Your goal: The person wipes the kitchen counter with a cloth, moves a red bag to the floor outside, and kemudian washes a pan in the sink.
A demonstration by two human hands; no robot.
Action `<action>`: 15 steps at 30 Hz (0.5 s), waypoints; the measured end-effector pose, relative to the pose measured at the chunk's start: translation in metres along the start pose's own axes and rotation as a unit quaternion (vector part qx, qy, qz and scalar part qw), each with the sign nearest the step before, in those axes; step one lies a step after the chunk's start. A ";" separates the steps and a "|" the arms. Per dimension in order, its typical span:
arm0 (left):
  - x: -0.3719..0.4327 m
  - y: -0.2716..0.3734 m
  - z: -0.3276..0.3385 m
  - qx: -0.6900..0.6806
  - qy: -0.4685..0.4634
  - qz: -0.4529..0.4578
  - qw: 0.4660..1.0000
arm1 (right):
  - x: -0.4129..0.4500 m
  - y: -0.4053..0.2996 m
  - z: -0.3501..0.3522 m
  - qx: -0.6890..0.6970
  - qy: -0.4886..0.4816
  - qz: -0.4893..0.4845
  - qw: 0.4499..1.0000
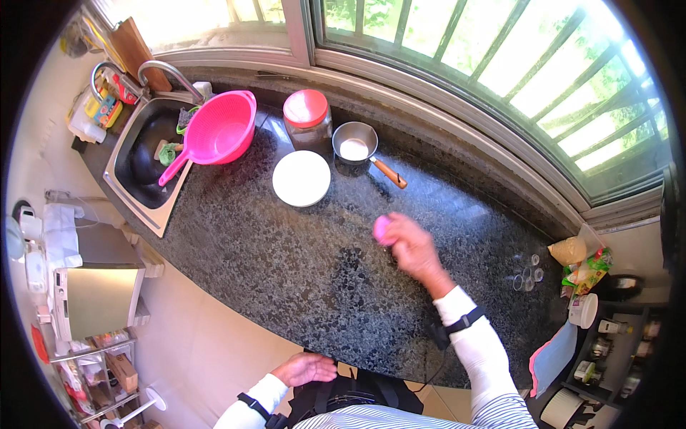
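My right hand (414, 251) is over the dark speckled stone countertop (278, 257), gripping a small pink object (382, 230) too blurred to name surely. Beyond it lies a small steel saucepan (355, 142) with a wooden handle. A round white plate or lid (302, 178) is to its left, in front of a jar (308, 120) with a red lid. My left hand (308, 369) hangs at the counter's front edge, palm partly turned up, fingers extended and holding nothing.
A pink colander (224, 128) straddles the edge of the black sink (143, 161) at left. Several small clear cups (529, 276) stand at right, near food bags (587, 271) and a white tub (583, 311). A blue-and-pink cloth (554, 356) hangs over the right edge.
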State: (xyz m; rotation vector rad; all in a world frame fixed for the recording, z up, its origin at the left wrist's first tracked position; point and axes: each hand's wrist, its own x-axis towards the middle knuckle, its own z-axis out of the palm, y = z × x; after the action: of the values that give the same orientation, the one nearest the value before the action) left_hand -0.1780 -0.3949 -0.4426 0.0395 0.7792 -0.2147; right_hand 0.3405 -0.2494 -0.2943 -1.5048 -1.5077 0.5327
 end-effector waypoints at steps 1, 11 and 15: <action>0.012 -0.002 0.005 -0.012 -0.027 0.028 0.999 | -0.011 -0.012 0.018 0.018 -0.048 -0.025 0.998; 0.038 0.024 0.035 -0.152 -0.133 0.136 0.970 | -0.155 -0.129 0.135 0.129 -0.299 -0.123 0.937; 0.036 -0.024 -0.069 0.409 -0.012 0.323 0.853 | -0.164 -0.168 0.156 0.190 -0.339 -0.203 0.899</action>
State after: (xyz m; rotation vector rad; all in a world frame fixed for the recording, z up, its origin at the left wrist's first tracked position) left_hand -0.2055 -0.4170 -0.5156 1.0950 0.5614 0.1126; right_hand 0.0942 -0.3855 -0.2819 -0.6818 -2.0268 1.0938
